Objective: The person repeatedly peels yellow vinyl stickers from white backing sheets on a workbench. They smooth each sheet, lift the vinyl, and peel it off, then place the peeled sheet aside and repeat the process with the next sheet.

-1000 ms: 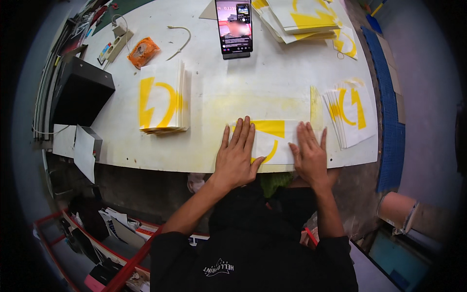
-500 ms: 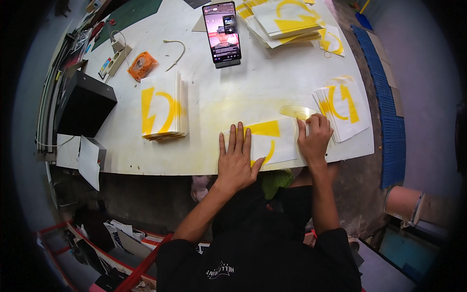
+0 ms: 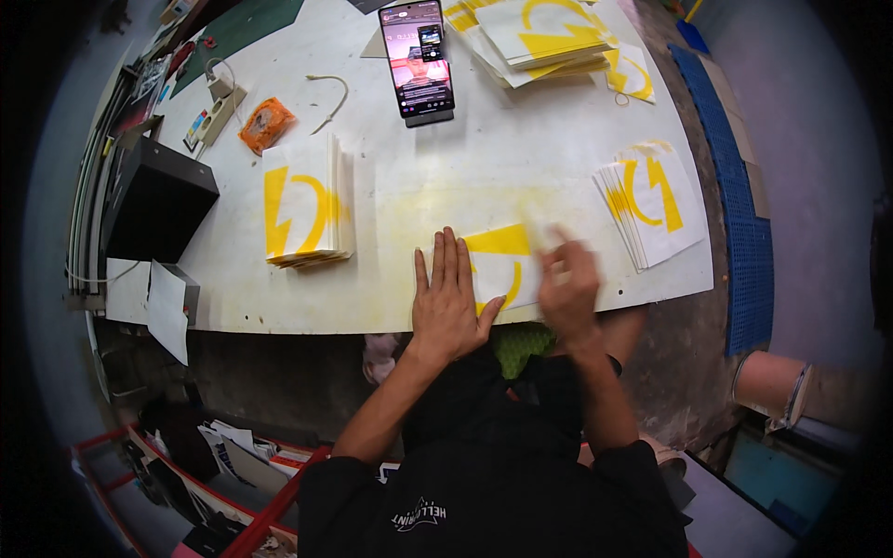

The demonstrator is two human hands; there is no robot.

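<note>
My left hand (image 3: 448,302) lies flat, fingers stretched out, on the left part of a white paper piece with yellow print (image 3: 507,267) at the table's front edge. Over the right end of that paper is my right hand (image 3: 571,290), smeared by motion, its fingers curled. A see-through, yellow-stained plastic piece (image 3: 534,212) shows as a pale blur at its fingertips. To the left stands a thick stack of white pieces with yellow print (image 3: 299,200). At the right lies a fanned pile of similar pieces (image 3: 651,200).
A phone (image 3: 419,65) stands propped at the back, beside a larger stack of printed pieces (image 3: 539,37). An orange packet (image 3: 267,126), a power strip (image 3: 219,116), a cord (image 3: 333,102) and a black box (image 3: 160,200) occupy the left side.
My right hand has moved left over the printed paper, taking the plastic piece with it. My left hand stays flat on the paper.
</note>
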